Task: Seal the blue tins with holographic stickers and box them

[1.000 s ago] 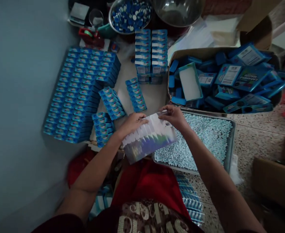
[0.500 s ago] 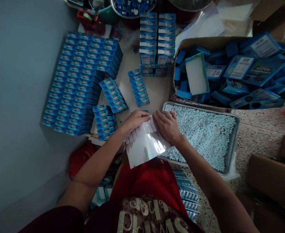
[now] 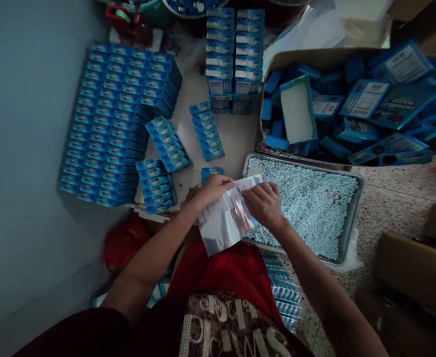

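Observation:
A shiny, rainbow-glinting sheet (image 3: 220,233) hangs between my hands over my lap, with a row of pale strips along its upper part. My left hand (image 3: 214,191) pinches its upper edge between thumb and fingers. On the right side, my right hand (image 3: 264,202) has its fingers curled and pressed together at the strips; whether a strip is caught in them is hidden. Just beyond my left hand lies a small blue box (image 3: 211,172). A tray of pale blue pellets (image 3: 303,206) sits beside my right hand.
Rows of blue boxes (image 3: 106,119) are stacked at the left. Smaller box groups (image 3: 207,131) stand mid-table, with two columns (image 3: 235,54) behind. A carton (image 3: 322,57) at the right holds loose blue boxes. A red tape dispenser (image 3: 129,25) stands at the back left.
My right hand has gone from lying flatter over the sheet to curled fingers at its strips. The sheet's top right corner now shows, and the view has shifted slightly.

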Demonstrator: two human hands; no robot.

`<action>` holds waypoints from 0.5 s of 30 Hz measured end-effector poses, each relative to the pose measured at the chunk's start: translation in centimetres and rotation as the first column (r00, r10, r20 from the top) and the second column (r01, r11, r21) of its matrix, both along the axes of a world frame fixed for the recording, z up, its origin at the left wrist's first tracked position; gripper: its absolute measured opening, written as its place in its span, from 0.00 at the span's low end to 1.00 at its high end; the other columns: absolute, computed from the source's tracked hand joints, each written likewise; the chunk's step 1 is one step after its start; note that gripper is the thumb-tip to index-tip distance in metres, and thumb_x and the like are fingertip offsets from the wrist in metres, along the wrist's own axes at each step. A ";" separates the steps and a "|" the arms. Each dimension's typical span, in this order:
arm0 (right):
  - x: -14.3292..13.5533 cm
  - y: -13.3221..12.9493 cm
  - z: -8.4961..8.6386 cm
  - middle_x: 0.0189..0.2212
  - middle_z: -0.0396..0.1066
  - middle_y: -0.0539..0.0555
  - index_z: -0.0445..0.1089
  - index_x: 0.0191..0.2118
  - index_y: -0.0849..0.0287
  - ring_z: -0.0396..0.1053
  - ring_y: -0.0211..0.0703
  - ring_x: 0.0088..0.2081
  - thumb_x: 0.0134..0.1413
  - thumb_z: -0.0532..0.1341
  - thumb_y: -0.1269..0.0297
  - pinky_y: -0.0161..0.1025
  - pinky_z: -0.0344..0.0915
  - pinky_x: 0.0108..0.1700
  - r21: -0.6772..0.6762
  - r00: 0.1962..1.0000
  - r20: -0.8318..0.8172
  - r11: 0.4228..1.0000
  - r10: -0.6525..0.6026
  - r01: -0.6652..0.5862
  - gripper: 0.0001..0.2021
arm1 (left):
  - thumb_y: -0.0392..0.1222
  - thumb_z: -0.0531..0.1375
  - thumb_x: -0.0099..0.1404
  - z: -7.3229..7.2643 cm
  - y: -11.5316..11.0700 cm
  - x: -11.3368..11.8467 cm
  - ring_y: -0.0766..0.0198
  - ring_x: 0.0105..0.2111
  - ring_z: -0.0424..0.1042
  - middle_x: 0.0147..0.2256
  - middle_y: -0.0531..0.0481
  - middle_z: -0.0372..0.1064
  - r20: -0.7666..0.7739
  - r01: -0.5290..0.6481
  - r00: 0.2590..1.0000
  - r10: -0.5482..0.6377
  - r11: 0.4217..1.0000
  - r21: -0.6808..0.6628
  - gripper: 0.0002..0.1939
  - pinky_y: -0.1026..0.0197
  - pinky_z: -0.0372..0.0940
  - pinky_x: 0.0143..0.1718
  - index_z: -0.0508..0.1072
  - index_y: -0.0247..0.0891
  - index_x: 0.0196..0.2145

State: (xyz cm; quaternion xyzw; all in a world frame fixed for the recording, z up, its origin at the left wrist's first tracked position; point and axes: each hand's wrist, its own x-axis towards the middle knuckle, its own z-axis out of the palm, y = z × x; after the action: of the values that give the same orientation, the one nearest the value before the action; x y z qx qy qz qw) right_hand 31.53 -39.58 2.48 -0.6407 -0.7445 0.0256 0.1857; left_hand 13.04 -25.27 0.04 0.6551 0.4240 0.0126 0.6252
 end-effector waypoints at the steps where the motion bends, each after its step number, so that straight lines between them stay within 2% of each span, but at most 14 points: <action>1: 0.5 -0.3 0.3 0.30 0.76 0.53 0.79 0.38 0.54 0.68 0.47 0.38 0.70 0.63 0.65 0.49 0.57 0.50 -0.043 1.000 0.004 0.999 0.028 -0.028 0.08 | 0.50 0.61 0.66 -0.8 -0.6 0.4 0.57 0.36 0.76 0.35 0.48 0.81 -0.023 0.010 1.000 -0.009 1.000 0.025 0.16 0.61 0.65 0.37 0.85 0.37 0.39; 3: 1.7 -0.7 1.8 0.29 0.75 0.52 0.78 0.36 0.54 0.69 0.47 0.36 0.69 0.63 0.65 0.49 0.58 0.49 -0.138 0.997 -0.058 0.988 0.055 -0.063 0.08 | 0.50 0.62 0.67 -2.2 -2.1 1.6 0.56 0.36 0.76 0.34 0.48 0.81 -0.061 -0.001 0.998 0.005 0.998 0.058 0.15 0.60 0.66 0.37 0.85 0.39 0.39; 5: 2.6 -0.5 4.5 0.27 0.75 0.50 0.79 0.37 0.52 0.70 0.46 0.33 0.68 0.65 0.62 0.48 0.60 0.46 -0.200 0.979 -0.202 0.979 -0.004 -0.037 0.07 | 0.49 0.64 0.67 -2.7 -3.6 2.9 0.53 0.37 0.78 0.34 0.46 0.82 -0.073 -0.051 0.996 0.058 0.994 0.095 0.13 0.58 0.68 0.39 0.85 0.41 0.39; 8: 3.1 2.6 9.7 0.22 0.71 0.47 0.80 0.38 0.49 0.67 0.43 0.26 0.65 0.68 0.54 0.45 0.61 0.38 -0.261 0.876 -0.451 0.964 -0.170 0.052 0.07 | 0.44 0.68 0.64 -1.5 -4.3 4.2 0.49 0.44 0.79 0.40 0.44 0.83 0.011 -0.196 0.980 0.197 0.968 0.156 0.08 0.52 0.71 0.49 0.85 0.43 0.40; 10: 2.4 6.5 12.0 0.20 0.69 0.48 0.80 0.35 0.50 0.64 0.42 0.24 0.62 0.69 0.49 0.42 0.60 0.33 -0.313 0.781 -0.572 0.947 -0.250 0.073 0.11 | 0.44 0.69 0.65 0.2 -3.1 4.0 0.48 0.49 0.79 0.44 0.43 0.83 0.105 -0.378 0.924 0.367 0.920 0.109 0.06 0.50 0.70 0.56 0.84 0.44 0.40; 12: 1.1 11.2 12.1 0.21 0.71 0.50 0.79 0.31 0.52 0.65 0.41 0.24 0.58 0.71 0.47 0.40 0.59 0.30 -0.372 0.674 -0.673 0.927 -0.305 0.048 0.15 | 0.52 0.65 0.70 1.7 -0.5 2.8 0.50 0.50 0.80 0.44 0.43 0.82 0.176 -0.581 0.793 0.583 0.811 -0.068 0.11 0.49 0.72 0.57 0.81 0.43 0.39; 13: 0.5 13.6 11.3 0.22 0.71 0.50 0.79 0.29 0.54 0.65 0.41 0.25 0.55 0.71 0.46 0.39 0.59 0.30 -0.401 0.614 -0.716 0.916 -0.332 0.028 0.16 | 0.57 0.61 0.73 2.2 1.1 2.0 0.52 0.50 0.80 0.44 0.42 0.82 0.191 -0.651 0.710 0.678 0.735 -0.189 0.17 0.49 0.73 0.56 0.80 0.42 0.39; 15: -0.7 17.9 8.4 0.22 0.71 0.50 0.78 0.29 0.56 0.65 0.40 0.25 0.52 0.71 0.46 0.38 0.58 0.29 -0.454 0.499 -0.767 0.891 -0.403 0.022 0.17 | 0.68 0.53 0.75 2.5 4.5 0.1 0.52 0.50 0.81 0.45 0.40 0.81 0.193 -0.677 0.584 0.788 0.604 -0.419 0.29 0.49 0.76 0.52 0.78 0.40 0.40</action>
State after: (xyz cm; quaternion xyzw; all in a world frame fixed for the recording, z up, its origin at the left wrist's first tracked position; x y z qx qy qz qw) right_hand 30.85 -21.64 10.93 -0.6580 -0.4518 0.4552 0.3945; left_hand 13.15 -20.74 2.55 0.2998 0.5335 0.3272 0.7200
